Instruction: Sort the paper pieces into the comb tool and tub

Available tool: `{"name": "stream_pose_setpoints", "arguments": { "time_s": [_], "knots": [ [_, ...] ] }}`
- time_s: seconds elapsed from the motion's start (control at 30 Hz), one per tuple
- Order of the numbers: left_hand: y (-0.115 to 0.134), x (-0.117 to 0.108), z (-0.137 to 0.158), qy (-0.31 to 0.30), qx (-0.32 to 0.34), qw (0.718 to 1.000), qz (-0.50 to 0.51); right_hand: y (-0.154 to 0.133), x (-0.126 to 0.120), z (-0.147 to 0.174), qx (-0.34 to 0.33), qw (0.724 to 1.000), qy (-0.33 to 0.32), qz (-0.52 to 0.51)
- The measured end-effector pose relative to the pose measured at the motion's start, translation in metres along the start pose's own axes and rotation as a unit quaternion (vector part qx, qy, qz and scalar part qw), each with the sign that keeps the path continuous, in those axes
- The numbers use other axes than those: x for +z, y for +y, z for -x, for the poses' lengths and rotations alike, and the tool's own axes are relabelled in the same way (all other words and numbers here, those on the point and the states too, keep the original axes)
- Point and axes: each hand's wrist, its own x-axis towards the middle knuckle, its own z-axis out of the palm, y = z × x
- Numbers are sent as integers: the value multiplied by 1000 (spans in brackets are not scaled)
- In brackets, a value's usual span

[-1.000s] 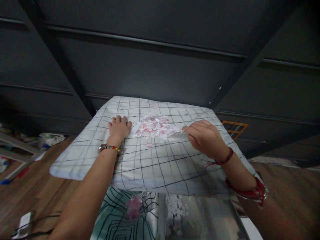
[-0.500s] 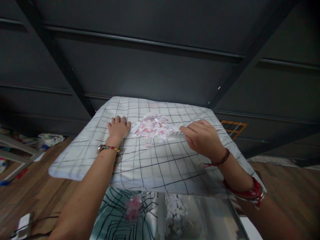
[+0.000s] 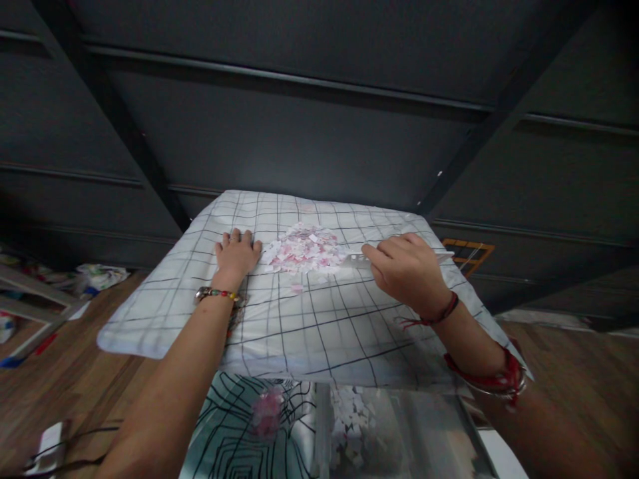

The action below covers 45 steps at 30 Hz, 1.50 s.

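Observation:
Pressed flat on the checked white cloth (image 3: 324, 319), my left hand (image 3: 236, 255) has its fingers spread and holds nothing. It lies just left of a heap of small white and pink paper bits (image 3: 307, 247). On the other side of the heap, my right hand (image 3: 407, 269) is closed around a thin, flat, pale strip (image 3: 356, 260) with small holes near its left end. That end touches or nearly touches the heap's right edge. Its other end sticks out beyond my knuckles; the middle is hidden in my grip, and its exact kind is unclear.
Dark panelling (image 3: 284, 140) rises behind the cloth-covered table. Below its front edge sit a clear box (image 3: 399, 432) with white paper bits and a pink bundle (image 3: 267, 411) on patterned teal fabric (image 3: 219, 432). An orange frame (image 3: 468, 255) leans at right.
My right hand has shifted slightly, and the strip now shows more plainly on both sides of it. My left hand stays in place.

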Motion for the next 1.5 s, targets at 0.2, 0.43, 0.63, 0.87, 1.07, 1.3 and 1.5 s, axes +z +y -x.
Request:
{"name": "stream_pose_setpoints", "arguments": {
  "time_s": [0.2,0.43,0.63,0.87,1.07,1.3,1.5],
  "knots": [
    [0,1,0,4,0,1000,-6,-2,4,-1,9,1000,-6,-6],
    [0,2,-2,1,0,1000,-3,-1,0,2,7,998,-2,-65],
    [0,1,-1,-2,0,1000,-3,-1,0,6,38,995,20,-89],
    [1,-1,1,-3,0,1000,-7,-6,9,2,20,996,18,-91],
    [0,0,-1,-3,0,1000,0,3,-2,12,4,990,-2,-144],
    [0,0,0,-8,0,1000,3,0,0,8,27,993,21,-116],
    [0,1,-1,-6,0,1000,6,-4,-1,5,21,992,8,-126]
  ]
}}
